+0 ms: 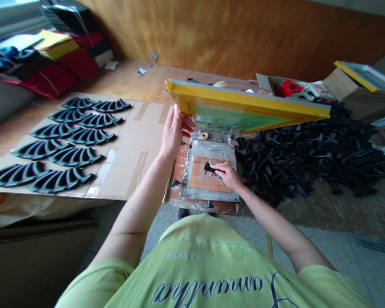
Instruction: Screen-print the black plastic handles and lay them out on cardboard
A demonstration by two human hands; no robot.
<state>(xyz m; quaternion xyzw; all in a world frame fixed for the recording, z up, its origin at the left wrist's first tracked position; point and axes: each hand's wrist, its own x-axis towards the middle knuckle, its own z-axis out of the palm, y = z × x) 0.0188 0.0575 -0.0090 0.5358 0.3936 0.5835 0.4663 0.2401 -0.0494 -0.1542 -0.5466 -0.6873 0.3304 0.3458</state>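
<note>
- The left hand (pixel 173 132) was raised at the near left corner of the yellow screen frame (pixel 244 100). Its grip was closed on that corner, fingers curled round the edge, and the frame stood tilted up off the bench (pixel 131 81).
- The right hand (pixel 229 175) lay below the lifted frame, its grip narrow and the fingertips closed on a small black piece (pixel 208 168).
- That piece sat on the brown pad (pixel 200 179) at the pad's upper edge, and the pad lay flat on a grey metal plate (pixel 211 149) straight in front of the person.
- A roll of tape (pixel 204 135) rested at the far edge of the plate, under the green mesh of the frame.
- Just right of the plate was a large heap of black pieces (pixel 314 149), loosely tangled.
- To the left, a cardboard sheet (pixel 131 145) carried black fan-shaped pieces (pixel 73 141) — set out in two neat rows, well apart from the plate.
- At the far left corner of the bench was a stack of coloured sheets (pixel 67 55) — red, yellow and black.
</note>
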